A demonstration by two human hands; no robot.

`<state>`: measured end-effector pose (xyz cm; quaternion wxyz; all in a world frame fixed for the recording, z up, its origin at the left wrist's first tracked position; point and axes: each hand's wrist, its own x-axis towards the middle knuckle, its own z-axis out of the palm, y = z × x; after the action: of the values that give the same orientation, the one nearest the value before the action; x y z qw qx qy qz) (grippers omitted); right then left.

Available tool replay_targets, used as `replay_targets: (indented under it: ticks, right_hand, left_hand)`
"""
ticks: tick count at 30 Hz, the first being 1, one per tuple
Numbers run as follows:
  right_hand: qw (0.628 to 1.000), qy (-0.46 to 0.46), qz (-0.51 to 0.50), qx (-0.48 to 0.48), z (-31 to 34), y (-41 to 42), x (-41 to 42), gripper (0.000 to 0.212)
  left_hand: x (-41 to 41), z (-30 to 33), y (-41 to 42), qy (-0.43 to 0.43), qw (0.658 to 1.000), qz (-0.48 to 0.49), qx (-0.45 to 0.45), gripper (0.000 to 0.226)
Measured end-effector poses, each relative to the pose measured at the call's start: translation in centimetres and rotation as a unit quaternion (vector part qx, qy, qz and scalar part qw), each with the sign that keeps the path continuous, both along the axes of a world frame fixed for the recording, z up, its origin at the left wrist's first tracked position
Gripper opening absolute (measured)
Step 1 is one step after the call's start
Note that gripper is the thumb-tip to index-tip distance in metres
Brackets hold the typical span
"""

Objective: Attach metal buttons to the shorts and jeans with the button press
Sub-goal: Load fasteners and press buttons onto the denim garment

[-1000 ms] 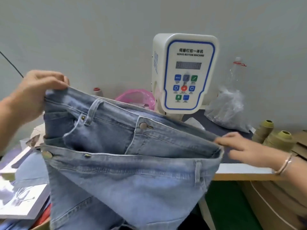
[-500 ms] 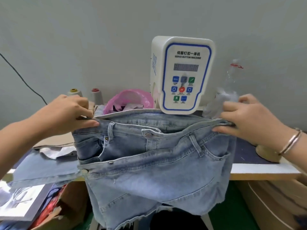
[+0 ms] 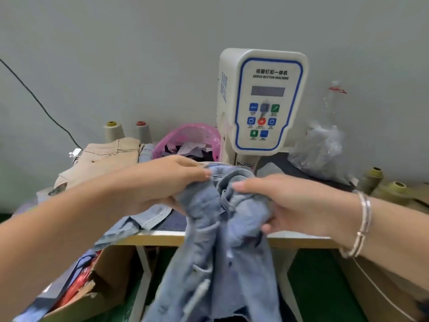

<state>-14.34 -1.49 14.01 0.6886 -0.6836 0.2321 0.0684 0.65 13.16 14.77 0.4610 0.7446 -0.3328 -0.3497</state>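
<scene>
Both hands clench the bunched denim shorts (image 3: 222, 219) just before the button press (image 3: 262, 101); left hand (image 3: 167, 182) and right hand (image 3: 292, 205) nearly meet above the worktop (image 3: 162, 235) edge.

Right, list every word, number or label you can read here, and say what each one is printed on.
"SERVO BUTTON MACHINE": front panel of the white button press, under a line of Chinese characters.
Chinese line above it: "伺服钉扣一体机", same panel.
Grey display: digits too faint to read.
Captions under the coloured keys: too small to read.
Vertical blue lettering on the press's side: blurred, unreadable.
</scene>
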Motion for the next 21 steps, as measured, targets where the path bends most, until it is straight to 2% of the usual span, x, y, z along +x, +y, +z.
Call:
replay_targets:
  ticks: [3,5,6,7,9,11,13,15,16,18,19,20,21]
  right_hand:
    - [0.997,-0.065,-0.019,0.049,0.9,1.8,1.9,0.030]
    - [0.993,-0.100,-0.019,0.065,2.1,2.1,2.7,0.027]
    - [0.992,-0.110,-0.001,0.061,2.8,2.2,3.0,0.030]
    - [0.992,-0.117,0.028,0.034,3.3,2.4,3.2,0.030]
    - [0.983,-0.139,0.095,-0.073,3.8,2.8,3.4,0.029]
    - [0.958,-0.208,0.096,-0.173,3.1,2.8,2.9,0.029]
    - [0.922,-0.309,0.011,-0.233,1.2,2.3,1.9,0.031]
    - [0.895,-0.358,-0.057,-0.259,-1.9,1.6,0.9,0.051]
    - [0.904,-0.354,-0.049,-0.234,-3.5,1.6,0.7,0.069]
    - [0.949,-0.286,0.005,-0.134,-5.8,2.1,1.5,0.099]
    - [0.962,-0.259,0.028,-0.080,-6.7,2.3,2.1,0.103]
    - [0.966,-0.254,0.039,-0.031,-7.4,2.4,2.7,0.095]
    - [0.965,-0.261,0.031,0.010,-8.1,2.6,3.3,0.077]
  left_hand:
    - [-0.5,1.1,0.6,-0.003,0.994,-0.106,-0.016,0.047]
    - [0.0,1.1,1.4,-0.034,0.995,-0.087,-0.035,0.068]
    - [0.5,0.7,1.7,-0.077,0.995,-0.050,-0.041,0.069]
    - [1.1,0.3,1.8,-0.121,0.991,-0.025,-0.053,0.060]
    - [1.9,0.1,2.2,-0.165,0.983,-0.017,-0.082,0.038]
    - [2.9,0.7,2.8,-0.127,0.984,-0.041,-0.117,0.036]
    - [4.2,1.7,3.7,-0.064,0.983,-0.037,-0.169,0.039]
    - [5.4,2.4,4.8,0.000,0.976,-0.019,-0.216,0.047]
    - [5.5,2.7,5.1,0.031,0.972,-0.022,-0.234,0.054]
    - [5.9,3.3,5.2,0.066,0.966,-0.045,-0.248,0.068]
    - [5.8,3.7,5.0,0.062,0.967,-0.041,-0.244,0.069]
    - [5.8,4.3,4.2,0.027,0.974,-0.021,-0.225,0.066]
    - [5.9,3.7,3.9,-0.019,0.981,0.011,-0.194,0.061]
